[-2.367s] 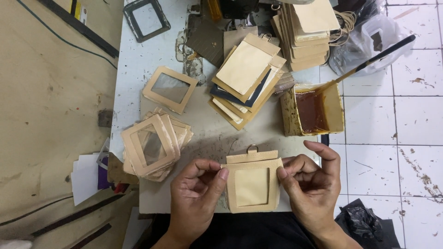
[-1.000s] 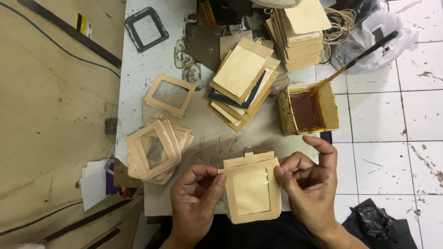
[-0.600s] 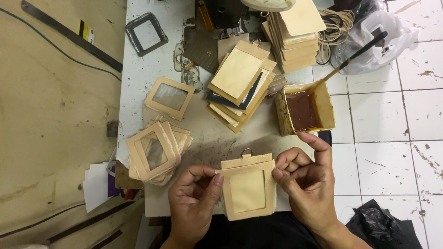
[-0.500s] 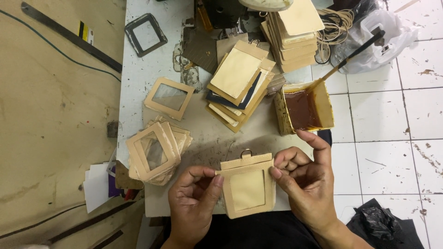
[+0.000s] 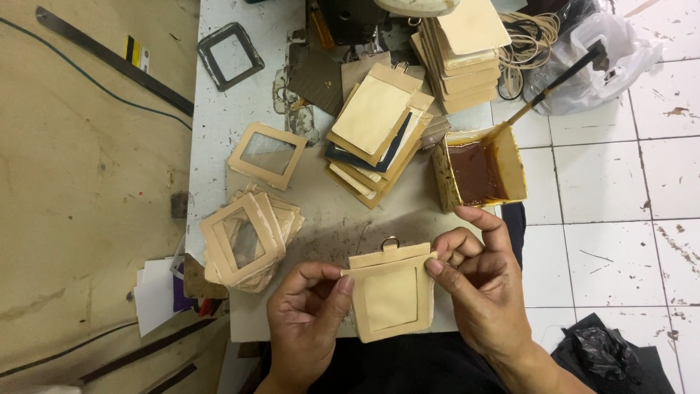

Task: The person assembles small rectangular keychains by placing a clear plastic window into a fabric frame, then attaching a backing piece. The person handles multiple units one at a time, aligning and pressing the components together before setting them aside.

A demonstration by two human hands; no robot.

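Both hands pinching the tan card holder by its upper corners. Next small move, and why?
Probably press along the top edge. The left hand and right hand pinch the tan card holder at its upper corners, window frame already seated, metal ring up; the glue box suggests fresh adhesive.

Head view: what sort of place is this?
Probably a small leather-goods workshop. Both hands hold a tan card holder; stacks of window frames and backing pieces crowd the worktable, beside a glue tray with a brush.

Tan windowed card holder [image 5: 391, 295], metal ring on top, flat, upright
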